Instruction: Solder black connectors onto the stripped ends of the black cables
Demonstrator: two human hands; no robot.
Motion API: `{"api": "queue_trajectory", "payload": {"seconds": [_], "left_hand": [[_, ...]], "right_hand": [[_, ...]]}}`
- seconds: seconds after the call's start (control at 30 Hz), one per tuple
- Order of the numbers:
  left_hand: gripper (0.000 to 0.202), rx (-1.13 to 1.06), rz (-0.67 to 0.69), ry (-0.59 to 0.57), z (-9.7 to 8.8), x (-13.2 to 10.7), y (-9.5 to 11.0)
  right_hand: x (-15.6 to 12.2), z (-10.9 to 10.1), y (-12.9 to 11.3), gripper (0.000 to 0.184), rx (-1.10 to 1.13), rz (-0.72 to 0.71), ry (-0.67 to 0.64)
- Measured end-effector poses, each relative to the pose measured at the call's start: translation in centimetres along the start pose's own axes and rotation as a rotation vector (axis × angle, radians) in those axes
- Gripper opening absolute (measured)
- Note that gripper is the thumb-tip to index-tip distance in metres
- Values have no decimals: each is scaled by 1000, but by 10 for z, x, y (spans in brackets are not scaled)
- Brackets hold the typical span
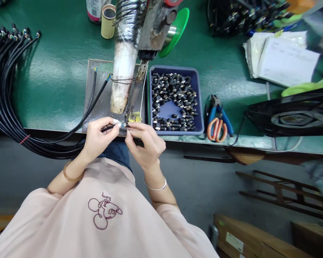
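Head view: left of the tray [201, 100], left fingers [115, 132] grip a cable [107, 128]; I'd steady its wire end [123, 124] near right fingers [140, 126], whose hold I cannot tell.

Pale pink top [140, 222], maroon cartoon outline [107, 212] plus script [106, 196] on front. Blue jeans [115, 153]. Tan bangle [67, 174] left, thin silver bangle [157, 188] right.

There is one bench [61, 96], one mat [104, 105], one tray [177, 133], one spool [185, 29], one tube [108, 29], one bottle [93, 10] and one fan [293, 116]. Pliers [226, 121]: one pair. Scissors [216, 131]: one pair. Two cable ends [107, 79] lie on the mat and a third is held; the bundle [1, 89] overlaps too much to count. Plugs [177, 89] number in the dozens. Bangles [156, 189]: two.
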State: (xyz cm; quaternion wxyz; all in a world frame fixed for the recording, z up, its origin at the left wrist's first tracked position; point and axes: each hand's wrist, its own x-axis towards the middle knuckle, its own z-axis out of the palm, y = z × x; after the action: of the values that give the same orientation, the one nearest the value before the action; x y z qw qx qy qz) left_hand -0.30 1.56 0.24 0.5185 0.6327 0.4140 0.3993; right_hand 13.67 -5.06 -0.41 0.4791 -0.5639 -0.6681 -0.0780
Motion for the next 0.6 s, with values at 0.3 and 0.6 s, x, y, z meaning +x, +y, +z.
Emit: {"api": "queue_trajectory", "payload": {"seconds": [0.3,0.6], "left_hand": [[19,4,12,-208,-12,-3,-1],[10,271,451,-109,-12,-17,-3]], "right_hand": [[-1,-10,-4,12,121,194,27],[-6,-28,-9,9,163,438,18]]}}
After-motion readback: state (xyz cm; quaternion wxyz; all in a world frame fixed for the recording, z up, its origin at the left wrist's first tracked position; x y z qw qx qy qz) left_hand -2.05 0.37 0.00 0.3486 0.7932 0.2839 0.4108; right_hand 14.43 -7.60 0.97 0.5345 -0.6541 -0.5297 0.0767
